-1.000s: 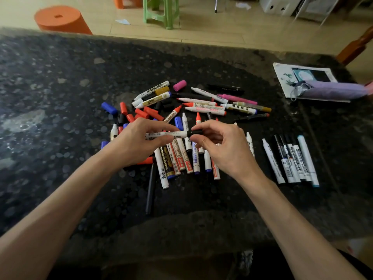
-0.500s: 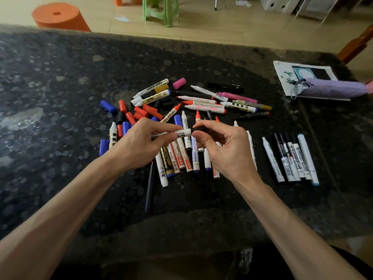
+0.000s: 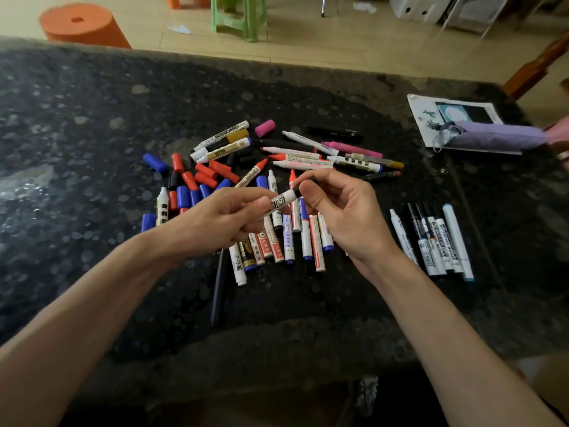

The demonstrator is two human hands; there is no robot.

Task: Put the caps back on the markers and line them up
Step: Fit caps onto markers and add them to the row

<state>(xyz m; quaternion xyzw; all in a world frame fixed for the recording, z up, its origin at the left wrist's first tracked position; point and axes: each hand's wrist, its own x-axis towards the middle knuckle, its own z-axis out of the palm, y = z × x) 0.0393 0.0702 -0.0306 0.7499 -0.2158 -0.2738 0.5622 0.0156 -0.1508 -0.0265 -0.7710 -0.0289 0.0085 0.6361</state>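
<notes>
My left hand [image 3: 221,224] pinches the white marker [image 3: 282,201] by its middle, just above the pile [image 3: 286,245]. My right hand [image 3: 346,218] pinches the black cap [image 3: 303,184] on its end. It looks light, stiff and smooth — best held near the cap. Bare worktop [image 3: 366,260] shows between pile and neat row [image 3: 437,245] — room to move.

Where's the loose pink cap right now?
Head view: the pink cap lies near the middle, on the far side of the clutter, just right of the gold-ended marker and left of the black marker.
</notes>
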